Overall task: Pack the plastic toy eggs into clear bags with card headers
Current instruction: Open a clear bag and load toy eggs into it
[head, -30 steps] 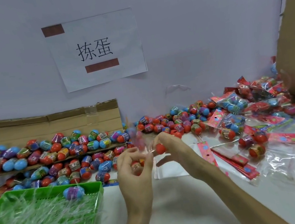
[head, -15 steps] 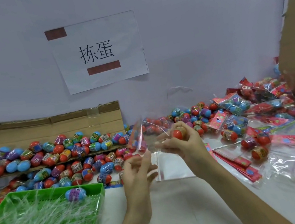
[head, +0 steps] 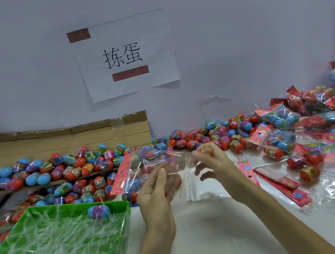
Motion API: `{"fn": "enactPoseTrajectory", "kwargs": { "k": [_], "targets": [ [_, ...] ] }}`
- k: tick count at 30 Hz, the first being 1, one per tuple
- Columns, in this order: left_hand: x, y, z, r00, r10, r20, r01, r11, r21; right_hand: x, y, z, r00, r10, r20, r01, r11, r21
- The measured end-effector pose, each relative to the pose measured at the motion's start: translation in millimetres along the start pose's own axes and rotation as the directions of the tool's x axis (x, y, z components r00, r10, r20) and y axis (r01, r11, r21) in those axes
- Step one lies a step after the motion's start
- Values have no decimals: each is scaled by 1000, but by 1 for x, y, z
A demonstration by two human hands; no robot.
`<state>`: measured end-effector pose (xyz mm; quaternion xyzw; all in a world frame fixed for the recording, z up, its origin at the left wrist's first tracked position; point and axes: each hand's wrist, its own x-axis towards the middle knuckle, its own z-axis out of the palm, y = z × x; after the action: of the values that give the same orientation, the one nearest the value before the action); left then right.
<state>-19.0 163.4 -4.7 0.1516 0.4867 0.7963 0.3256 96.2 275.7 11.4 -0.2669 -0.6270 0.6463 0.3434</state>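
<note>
Toy egg (head: 204,150), orange-topped and blurred, is sitting pinched in the curled fingertips of the right hand (head: 211,160), raised just beside the open end of the clear bag (head: 157,162). The person is probably holding it there to line it up with the mouth before pushing it in.

The left hand (head: 156,186) is carrying the bag off the table, with fingers nearly straight and thumb laid against the film. It seems to be pinching the plastic, though glare and blur are making the grip hard to read. The bag is lying sideways with its pink card header (head: 123,174) pointing left, so the stiff closed end is staying clear while the mouth is facing the egg.

Supplies are sitting where the hands can reach them. Loose eggs (head: 62,168) are heaping on a cardboard flap (head: 32,147) at the left, and empty bags (head: 207,186) are lying flat just under the hands. Filled bags (head: 280,118) are piling up at the right, apart from the unpacked stock. A green basket (head: 123,240) near the left arm is holding clear strips and one blue-and-purple egg (head: 98,211).
</note>
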Motion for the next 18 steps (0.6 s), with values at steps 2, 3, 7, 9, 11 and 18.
{"fn": "enactPoseTrajectory", "kwargs": {
  "k": [2, 3, 7, 9, 11, 18],
  "targets": [
    [1, 1, 0, 999, -34, -35, 32, 998, -61, 1, -3, -2, 999, -33, -35, 36, 996, 83],
    [1, 1, 0, 998, -44, -44, 40, 995, -88, 1, -4, -3, 997, -64, -48, 68, 994, 82],
    [1, 2, 0, 996, -61, -59, 51, 988, -147, -2, -5, 3, 975, -223, -23, 220, 971, -90],
    [2, 3, -1, 996, -68, -65, 57, 985, -160, -5, -3, 6, 952, -305, 18, 302, 928, -216],
    [2, 3, -1, 995, -76, -60, 65, 983, -171, -6, 2, 10, 931, -363, 46, 355, 866, -351],
    [1, 5, -3, 980, -192, 49, 199, 945, -261, -9, 12, 16, 870, -493, -2, 429, 759, -490]
  ]
}}
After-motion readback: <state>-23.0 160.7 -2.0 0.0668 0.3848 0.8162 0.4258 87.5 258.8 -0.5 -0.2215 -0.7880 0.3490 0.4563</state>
